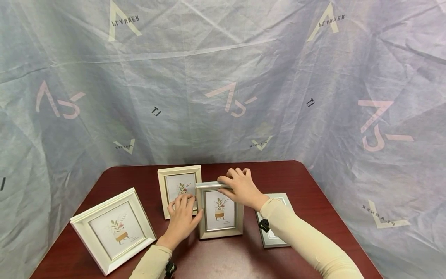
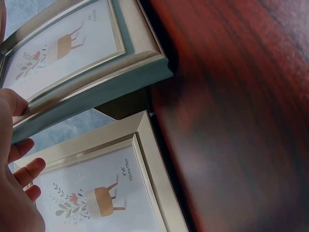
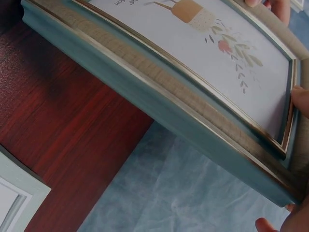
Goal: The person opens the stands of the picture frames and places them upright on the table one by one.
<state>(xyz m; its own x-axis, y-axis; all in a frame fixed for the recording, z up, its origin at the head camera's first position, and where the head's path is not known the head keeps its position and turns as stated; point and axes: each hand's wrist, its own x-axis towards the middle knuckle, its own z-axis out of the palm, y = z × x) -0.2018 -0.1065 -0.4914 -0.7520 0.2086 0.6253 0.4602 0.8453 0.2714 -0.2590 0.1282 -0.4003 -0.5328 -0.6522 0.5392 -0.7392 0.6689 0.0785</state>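
Note:
A silvery-beige picture frame (image 1: pixel 220 234) stands upright on the table, showing a print of a potted plant. My right hand (image 1: pixel 244 188) holds its top edge near the right corner, thumb on the front and fingers over the back. At its left edge is my left hand (image 1: pixel 184 217), thumb on the front border and fingers by the side in the left wrist view. Behind that hand stands a cream picture frame (image 1: pixel 162 192), partly covered by the fingers. The back of the held frame is mostly hidden.
A larger white picture frame (image 1: pixel 83 228) stands angled at the left. A pale grey-green frame (image 1: pixel 275 245) lies at the right, partly under my right forearm. The dark red table (image 1: pixel 223 259) ends at a grey printed cloth (image 1: pixel 223 128) hanging behind.

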